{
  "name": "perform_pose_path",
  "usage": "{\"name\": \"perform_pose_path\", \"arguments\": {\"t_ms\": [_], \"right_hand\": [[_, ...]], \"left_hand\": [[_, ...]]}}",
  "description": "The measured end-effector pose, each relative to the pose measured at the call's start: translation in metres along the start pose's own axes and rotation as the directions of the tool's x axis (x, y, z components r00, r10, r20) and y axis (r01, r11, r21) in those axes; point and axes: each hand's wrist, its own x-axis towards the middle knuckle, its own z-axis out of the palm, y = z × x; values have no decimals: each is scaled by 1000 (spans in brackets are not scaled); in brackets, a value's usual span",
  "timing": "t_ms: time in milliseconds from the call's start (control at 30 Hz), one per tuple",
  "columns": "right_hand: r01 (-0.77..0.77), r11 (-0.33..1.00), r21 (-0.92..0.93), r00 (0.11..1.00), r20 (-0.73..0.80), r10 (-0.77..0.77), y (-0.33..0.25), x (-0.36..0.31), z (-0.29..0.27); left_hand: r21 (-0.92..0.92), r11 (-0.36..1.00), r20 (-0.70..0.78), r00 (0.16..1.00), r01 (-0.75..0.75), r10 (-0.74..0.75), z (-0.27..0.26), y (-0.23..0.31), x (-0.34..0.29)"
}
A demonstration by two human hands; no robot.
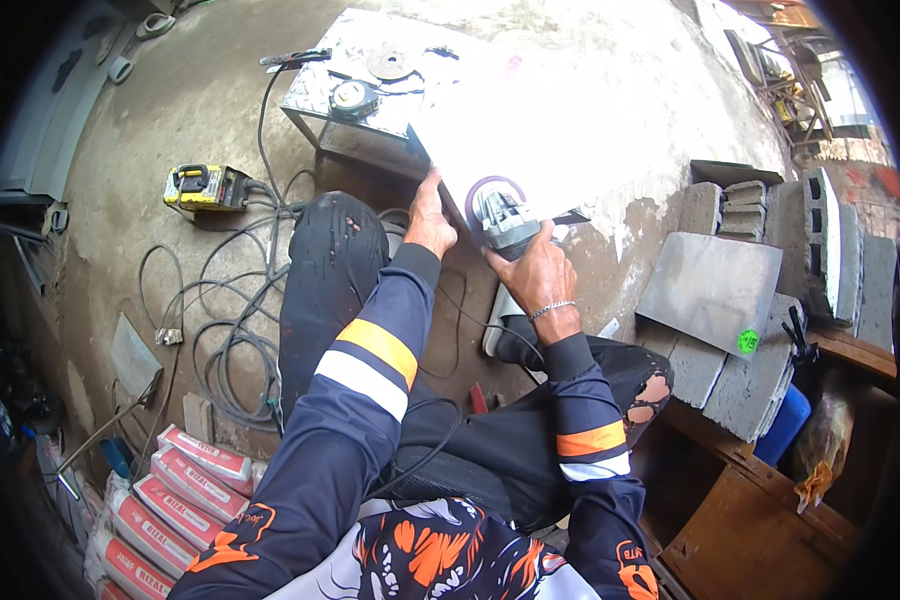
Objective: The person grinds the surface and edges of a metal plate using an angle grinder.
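My right hand [542, 272] is wrapped round an angle grinder [510, 228], its disc side by the edge of a pale flat sheet [530, 120]. A purplish curved rim shows round the grinder's head. Just left of it, my left hand [431, 220] grips the sheet's near edge, thumb on top and the other fingers partly hidden. Glare washes out most of the sheet's surface. The sheet lies at a low metal-framed table [313, 100] holding a tape measure [354, 98], a round disc [390, 63] and an electrode holder [296, 60].
A yellow-and-black welding machine [207, 188] stands at left, with coiled cables [232, 350] on the floor. Stacked red-and-white bags [175, 510] sit at lower left. A grey square plate [710, 287] lies on concrete blocks [740, 385] at right. A cord [490, 322] runs near my legs.
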Motion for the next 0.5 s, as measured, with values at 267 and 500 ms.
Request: {"name": "perform_pose_path", "arguments": {"t_ms": [267, 500], "right_hand": [[-66, 998, -20, 986, -152, 62, 27, 31, -4], [13, 1000, 0, 1000, 9, -13, -7, 6, 2]], "left_hand": [[11, 1000, 62, 998, -26, 25, 2, -3, -9], [-37, 999, 105, 994, -35, 39, -8, -4, -3]]}}
